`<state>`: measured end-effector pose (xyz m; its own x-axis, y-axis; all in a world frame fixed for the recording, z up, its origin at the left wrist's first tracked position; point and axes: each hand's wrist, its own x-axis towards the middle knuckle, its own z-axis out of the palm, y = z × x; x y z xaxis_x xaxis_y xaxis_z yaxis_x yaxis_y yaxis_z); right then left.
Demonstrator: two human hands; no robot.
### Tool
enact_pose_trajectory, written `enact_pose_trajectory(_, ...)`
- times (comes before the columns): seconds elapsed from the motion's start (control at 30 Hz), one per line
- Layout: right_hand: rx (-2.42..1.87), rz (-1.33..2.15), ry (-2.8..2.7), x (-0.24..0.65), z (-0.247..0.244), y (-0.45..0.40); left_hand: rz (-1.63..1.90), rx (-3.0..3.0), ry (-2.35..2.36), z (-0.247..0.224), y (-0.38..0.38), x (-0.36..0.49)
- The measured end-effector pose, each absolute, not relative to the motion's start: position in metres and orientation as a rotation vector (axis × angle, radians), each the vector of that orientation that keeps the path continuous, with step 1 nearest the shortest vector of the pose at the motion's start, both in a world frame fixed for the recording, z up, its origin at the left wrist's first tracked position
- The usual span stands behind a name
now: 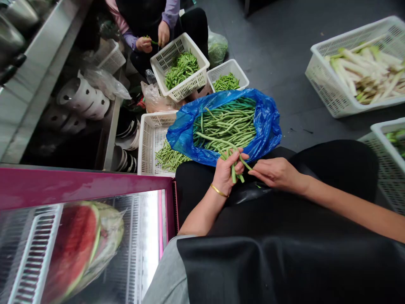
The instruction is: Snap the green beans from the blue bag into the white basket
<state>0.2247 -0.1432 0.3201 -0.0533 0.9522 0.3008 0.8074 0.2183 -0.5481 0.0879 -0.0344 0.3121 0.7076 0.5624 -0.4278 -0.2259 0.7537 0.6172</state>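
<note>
My left hand (228, 169), with a gold bangle at the wrist, is closed around a small bunch of green beans (234, 172). The fingertips of my right hand (277, 174) pinch the end of one long bean (245, 163) that runs out of that bunch. Just beyond both hands, a blue plastic bag (268, 122) lies open, full of long green beans (230, 124). Left of the bag, a white basket (146, 141) holds shorter bean pieces (171, 157), partly covered by the bag.
Opposite me a person's hands (155, 39) hold a bean over a white basket (160, 63) of cut beans. A smaller basket (243, 80) stands beside it. At right is a crate (325, 86) of white-stalked vegetables. A glass-topped case (152, 184) with watermelon (76, 245) borders my left.
</note>
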Motion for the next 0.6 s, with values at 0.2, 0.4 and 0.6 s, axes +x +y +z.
enact_pose_trajectory(0.2, -1.721, 0.460, -1.353, 0.230, 0.341, -0.144, 0.491, 0.667, 0.646, 0.312, -0.049, 0.098)
enact_pose_trajectory(0.4, -1.632, 0.853, -0.675, 0.274, 0.313, -0.122, 0.526, 0.881, 0.671, 0.318, -0.055, 0.097)
enact_pose_trajectory(0.6, -1.453, 1.299, -0.873, 0.285, 0.330, -0.115, 0.266, 0.998, 0.617, 0.314, -0.050, 0.087)
